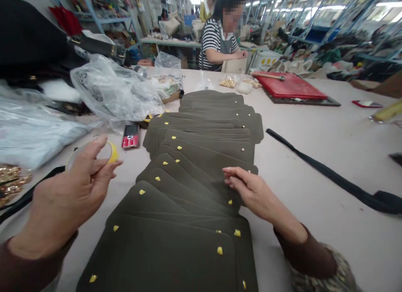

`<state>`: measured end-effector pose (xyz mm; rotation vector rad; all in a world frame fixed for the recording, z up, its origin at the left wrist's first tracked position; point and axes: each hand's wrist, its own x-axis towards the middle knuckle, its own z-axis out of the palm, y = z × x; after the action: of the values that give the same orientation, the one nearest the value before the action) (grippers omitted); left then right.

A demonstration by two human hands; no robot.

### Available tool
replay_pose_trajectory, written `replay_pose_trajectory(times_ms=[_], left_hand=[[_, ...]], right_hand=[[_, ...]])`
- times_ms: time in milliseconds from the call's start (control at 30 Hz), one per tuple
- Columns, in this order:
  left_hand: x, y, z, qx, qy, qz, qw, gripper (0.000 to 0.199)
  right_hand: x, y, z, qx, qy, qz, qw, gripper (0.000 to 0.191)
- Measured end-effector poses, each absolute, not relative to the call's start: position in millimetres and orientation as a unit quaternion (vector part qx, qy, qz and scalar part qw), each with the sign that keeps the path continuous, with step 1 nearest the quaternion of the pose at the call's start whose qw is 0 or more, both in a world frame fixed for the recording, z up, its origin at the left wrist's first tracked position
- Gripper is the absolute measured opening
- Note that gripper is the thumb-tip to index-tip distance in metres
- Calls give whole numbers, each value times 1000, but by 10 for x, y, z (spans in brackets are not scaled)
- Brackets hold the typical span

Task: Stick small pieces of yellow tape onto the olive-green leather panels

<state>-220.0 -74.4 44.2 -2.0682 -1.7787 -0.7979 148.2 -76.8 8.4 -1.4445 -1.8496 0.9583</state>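
My left hand (73, 191) is closed around a roll of yellow tape (113, 153), above the left side of the table. Down the middle lie overlapping dark olive panels (150, 250) with rounded corners. Small yellow tape pieces (142, 192) are stuck along both sides of the nearer panels. On the right side of the farther ones, small shiny metal studs (243, 149) show. My right hand (251, 189) is over the right edge of the panels, thumb and fingers pinched together near a stud. What the pinch holds, if anything, is too small to make out.
Clear plastic bags (116, 91) and a red phone-like device (130, 136) lie left. A hammer (270, 76) rests on a red slab (292, 86) at back right. A black strap (326, 170) lies right. Across the table, a person (220, 45) handles a pale piece.
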Motion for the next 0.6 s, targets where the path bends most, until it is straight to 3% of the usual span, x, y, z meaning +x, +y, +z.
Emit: replay_pose_trajectory(times_ms=[67,167,233,333,467,600], left_hand=[[-2474,-758,244,-700,-661,-143,229,60],[-2684,-809,29,-743,-641,-55,184,54],[-2713,-932,-37,-754,-632,-99,153,52],[-2653,-1300,-83,-757,-628,-158,83,66],[-2489,-1908,-186,-801,-586,-122,33,106],[-2359,-2217,-336,-793,-602,-94,22,114]], right_hand=[[1483,-656,54,-547,-684,389,286,30],[1403,-552,62,-544,-709,369,254,30],[1317,-513,90,-544,-733,336,232,30],[1193,-487,124,-547,-752,305,203,29],[1090,-481,96,-542,-769,297,163,30],[1038,-455,62,-551,-758,323,133,32]])
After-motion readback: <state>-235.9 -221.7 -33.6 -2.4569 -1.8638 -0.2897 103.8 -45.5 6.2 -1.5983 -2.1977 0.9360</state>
